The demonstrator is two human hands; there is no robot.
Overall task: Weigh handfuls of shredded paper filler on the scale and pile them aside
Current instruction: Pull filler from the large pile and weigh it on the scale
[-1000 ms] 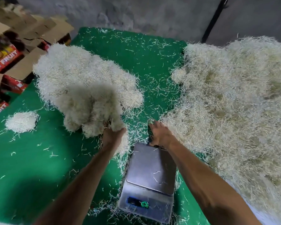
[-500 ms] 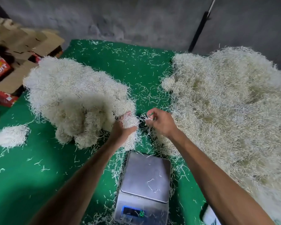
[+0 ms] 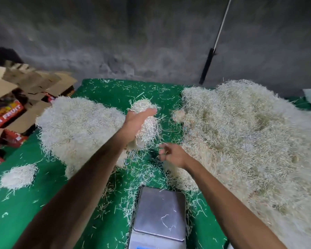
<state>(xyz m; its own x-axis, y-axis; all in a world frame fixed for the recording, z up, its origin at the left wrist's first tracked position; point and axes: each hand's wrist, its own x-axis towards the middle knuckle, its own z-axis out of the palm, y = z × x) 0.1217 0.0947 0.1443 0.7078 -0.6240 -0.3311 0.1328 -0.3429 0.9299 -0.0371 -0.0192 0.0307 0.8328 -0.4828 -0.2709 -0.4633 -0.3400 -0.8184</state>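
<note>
The worktop [image 3: 34, 203] is bright green, flecked all over with pale strands. The shredded paper filler [image 3: 241, 141] at three o'clock is cream, yellowing in its hollows; the pile [image 3: 75, 130] at ten o'clock is whiter. The scale [image 3: 160, 212] is dull silver-grey. The cardboard boxes [image 3: 16, 108] at nine o'clock are tan with red printed sides. The wall [image 3: 133, 42] is mottled grey.

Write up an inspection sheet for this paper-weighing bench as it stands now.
Surface: green mat-covered table, strewn with loose shreds.
Job's things: steel-topped digital scale, platform bare but for stray strands; large cream shredded-paper heap right; white weighed pile left; small white clump apart.
Clutter: nothing seen.
Grippers: left hand holds a white paper handful aloft; right hand loosely curled, few strands.
Cables: nothing seen.
Surroundings: cardboard fruit boxes, grey wall, leaning pole.
</note>
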